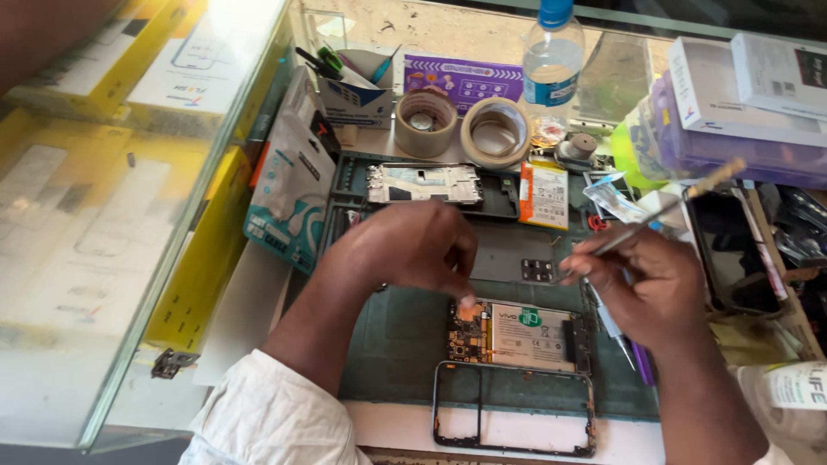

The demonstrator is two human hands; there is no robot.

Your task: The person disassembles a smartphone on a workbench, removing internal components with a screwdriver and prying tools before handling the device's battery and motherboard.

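Green work mat point(405, 331) fills the bench; near its middle lies the opened phone point(521, 336). Left hand point(409, 245) presses a fingertip onto its board, right hand point(642, 284) pinches tweezers point(642, 222). Steady placement looks needed next.

Bright daylight is glaring across a glass display case point(129, 284) filling the frame's left, while a cluttered workbench point(388, 435) is occupying the centre.

Bare mat point(405, 323) left of opened phone point(521, 336); tape rolls point(461, 125) behind.
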